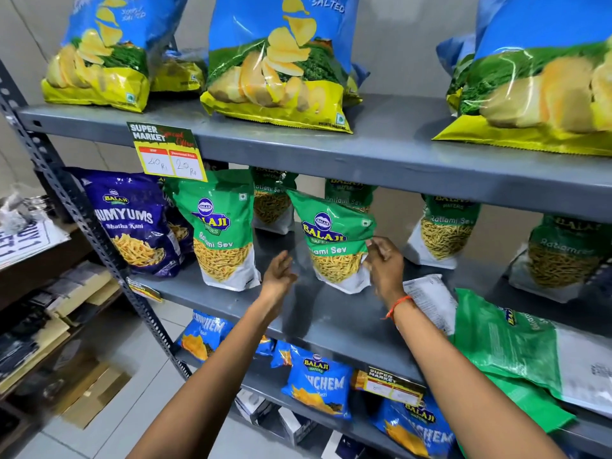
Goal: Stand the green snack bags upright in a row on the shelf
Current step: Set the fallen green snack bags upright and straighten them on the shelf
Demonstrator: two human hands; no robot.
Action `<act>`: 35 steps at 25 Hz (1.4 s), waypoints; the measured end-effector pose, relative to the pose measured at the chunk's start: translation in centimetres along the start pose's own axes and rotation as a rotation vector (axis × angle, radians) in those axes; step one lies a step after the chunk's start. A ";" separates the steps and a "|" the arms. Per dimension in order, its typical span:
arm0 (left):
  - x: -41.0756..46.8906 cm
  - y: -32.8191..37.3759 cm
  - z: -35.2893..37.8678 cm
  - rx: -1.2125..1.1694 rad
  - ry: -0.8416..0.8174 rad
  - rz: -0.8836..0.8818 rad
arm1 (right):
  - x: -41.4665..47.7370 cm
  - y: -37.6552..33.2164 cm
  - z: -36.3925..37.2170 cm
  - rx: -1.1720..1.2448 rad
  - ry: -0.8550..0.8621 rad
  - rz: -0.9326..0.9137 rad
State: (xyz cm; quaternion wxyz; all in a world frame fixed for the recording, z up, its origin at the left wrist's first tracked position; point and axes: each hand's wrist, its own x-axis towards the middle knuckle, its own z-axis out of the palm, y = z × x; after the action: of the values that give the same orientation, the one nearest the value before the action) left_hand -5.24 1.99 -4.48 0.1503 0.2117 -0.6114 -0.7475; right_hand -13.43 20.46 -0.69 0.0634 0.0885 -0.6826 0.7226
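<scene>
Green Ratlami Sev snack bags stand on the grey middle shelf point(324, 313). One green bag point(222, 233) stands upright at the front left. A second green bag point(331, 236) leans to the left beside it, and my right hand point(384, 266) grips its right edge. My left hand point(278, 270) hovers open just left of that bag, not touching it. Further upright green bags point(445, 230) stand behind and to the right. Several green bags point(510, 346) lie flat at the shelf's right front.
A purple Humyums bag point(132, 223) stands at the shelf's left end. Large blue chip bags point(281, 61) fill the shelf above, with a price tag point(165, 150) hanging from its edge. Small blue bags point(318, 389) sit on the shelf below. A slotted steel post point(82, 220) frames the left side.
</scene>
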 end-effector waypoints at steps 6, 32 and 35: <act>2.9 2.3 1.5 0.389 -0.288 0.026 | 1.3 1.1 -0.2 0.009 -0.071 0.205; -8.5 -0.9 4.8 0.448 0.070 0.398 | -5.5 -0.3 -6.0 -0.612 -0.135 0.020; -9.8 -2.9 9.3 0.699 -0.299 0.559 | -5.1 -0.4 -9.6 -0.898 -0.088 -0.122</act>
State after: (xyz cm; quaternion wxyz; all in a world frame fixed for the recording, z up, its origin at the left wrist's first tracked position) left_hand -1.32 15.24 -4.51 0.1757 -0.0333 -0.8750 -0.4498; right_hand -8.78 30.25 -1.89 0.1088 0.1229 -0.9240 0.3453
